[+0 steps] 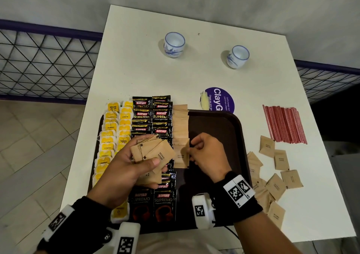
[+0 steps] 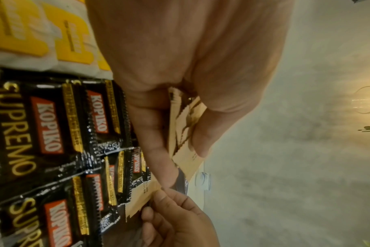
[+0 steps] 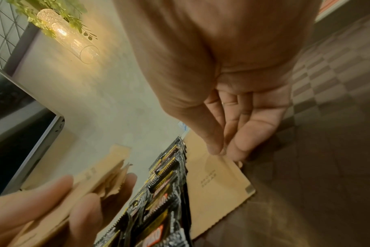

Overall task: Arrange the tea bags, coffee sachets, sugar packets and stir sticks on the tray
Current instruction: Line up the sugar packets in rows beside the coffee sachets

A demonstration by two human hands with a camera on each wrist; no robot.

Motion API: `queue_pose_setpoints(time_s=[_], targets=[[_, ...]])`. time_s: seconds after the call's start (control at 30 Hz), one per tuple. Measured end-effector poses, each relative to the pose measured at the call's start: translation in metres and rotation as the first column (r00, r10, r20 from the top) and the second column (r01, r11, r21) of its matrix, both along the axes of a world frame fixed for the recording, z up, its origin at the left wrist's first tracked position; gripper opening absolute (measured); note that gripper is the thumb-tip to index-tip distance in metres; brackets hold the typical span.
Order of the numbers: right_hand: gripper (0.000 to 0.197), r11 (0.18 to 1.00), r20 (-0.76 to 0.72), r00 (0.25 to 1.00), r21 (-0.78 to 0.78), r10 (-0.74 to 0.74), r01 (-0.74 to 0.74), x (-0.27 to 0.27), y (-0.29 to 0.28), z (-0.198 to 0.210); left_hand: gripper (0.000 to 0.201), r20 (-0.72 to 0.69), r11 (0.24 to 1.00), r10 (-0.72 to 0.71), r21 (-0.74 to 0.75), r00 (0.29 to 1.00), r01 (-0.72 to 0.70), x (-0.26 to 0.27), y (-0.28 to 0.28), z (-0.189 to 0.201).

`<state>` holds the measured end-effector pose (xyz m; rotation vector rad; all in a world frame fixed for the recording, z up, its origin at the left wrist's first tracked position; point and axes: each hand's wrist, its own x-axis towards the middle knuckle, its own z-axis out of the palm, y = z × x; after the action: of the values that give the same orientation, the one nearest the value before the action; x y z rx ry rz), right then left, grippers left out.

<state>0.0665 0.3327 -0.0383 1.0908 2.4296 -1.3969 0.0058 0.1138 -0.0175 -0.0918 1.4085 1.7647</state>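
Note:
A dark brown tray [image 1: 224, 121] lies on the white table. Along its left side run yellow tea bags [image 1: 111, 136] in two columns, then black Kopiko coffee sachets [image 1: 161, 115], then one column of brown sugar packets [image 1: 180, 125]. My left hand [image 1: 140, 164] hovers over the sachets and grips a fanned stack of sugar packets [image 1: 153, 152] [image 2: 186, 130]. My right hand [image 1: 194, 152] pinches the right edge of one sugar packet [image 1: 181, 156] [image 3: 217, 183] lying at the near end of that column. Red stir sticks [image 1: 284, 124] lie on the table right of the tray.
Loose sugar packets [image 1: 276, 175] are scattered on the table between the tray and the right edge. Two blue-and-white cups [image 1: 174, 44] [image 1: 237, 56] stand at the back. A purple round sticker [image 1: 221, 99] sits behind the tray. The tray's right half is bare.

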Motion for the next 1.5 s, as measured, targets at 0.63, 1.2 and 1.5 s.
queue_pose_setpoints(time_s=[0.63, 1.2, 1.5], targets=[[0.005, 0.749, -0.159, 0.970, -0.662, -0.185, 0.034, 0.008, -0.005, 0.035, 0.051, 0.090, 0.995, 0.046, 0.083, 0.995, -0.054, -0.002, 0.036, 0.001], [0.011, 0.809, -0.161, 0.961, -0.581, -0.226, 0.093, 0.022, 0.028, 0.029, 0.046, 0.065, 0.992, 0.113, 0.041, 0.991, -0.116, -0.007, 0.021, -0.003], [0.012, 0.806, -0.094, 0.962, -0.570, -0.256, 0.159, 0.030, 0.048, 0.023, 0.040, 0.035, 0.990, 0.139, 0.003, 0.990, -0.139, -0.014, 0.010, 0.000]])
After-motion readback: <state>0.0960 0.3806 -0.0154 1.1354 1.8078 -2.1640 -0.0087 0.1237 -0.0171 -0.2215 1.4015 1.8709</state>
